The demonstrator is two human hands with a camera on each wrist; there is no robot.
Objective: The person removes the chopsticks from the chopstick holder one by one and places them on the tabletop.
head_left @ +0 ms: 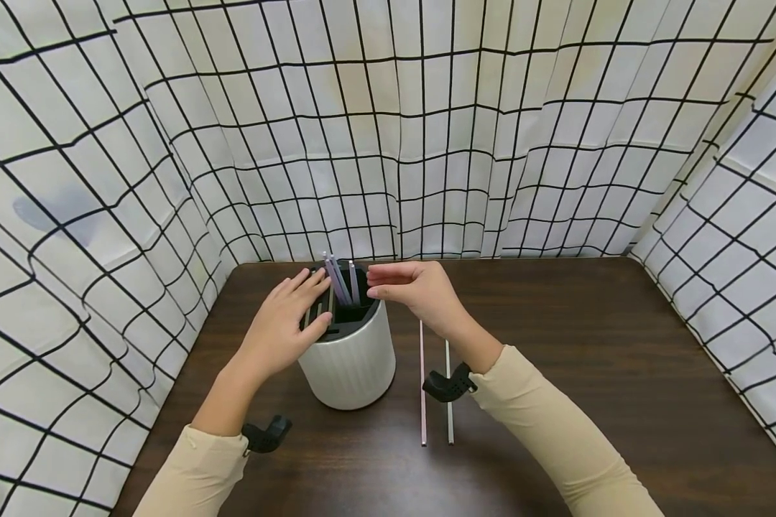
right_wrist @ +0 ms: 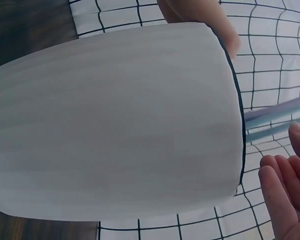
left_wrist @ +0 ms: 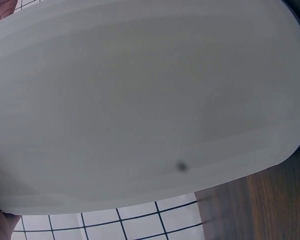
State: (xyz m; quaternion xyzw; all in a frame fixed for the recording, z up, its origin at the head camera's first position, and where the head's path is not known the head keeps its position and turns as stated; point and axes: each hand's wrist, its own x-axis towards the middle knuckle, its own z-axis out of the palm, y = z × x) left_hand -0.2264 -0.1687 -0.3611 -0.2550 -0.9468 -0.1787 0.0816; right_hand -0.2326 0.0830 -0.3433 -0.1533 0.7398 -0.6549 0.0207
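A white ribbed utensil holder (head_left: 349, 373) with a black slotted insert stands upright on the table. Several pale purple chopsticks (head_left: 338, 283) lean in its open compartment. My left hand (head_left: 284, 323) rests over the slotted side of the top, fingers spread and thumb at the near rim. At the opposite rim is my right hand (head_left: 414, 283), fingers fairly straight and nothing visible between them and the thumb. The right wrist view shows that hand's fingertips (right_wrist: 270, 172) beside the protruding chopsticks (right_wrist: 275, 131). In the left wrist view, the holder's wall (left_wrist: 140, 110) hides most of the left hand.
A pink chopstick (head_left: 423, 409) and a whitish one (head_left: 450, 424) lie side by side on the dark wooden table (head_left: 588, 373), right of the holder, partly under the right wrist. White grid-patterned cloth (head_left: 453, 143) encloses the table's back and sides.
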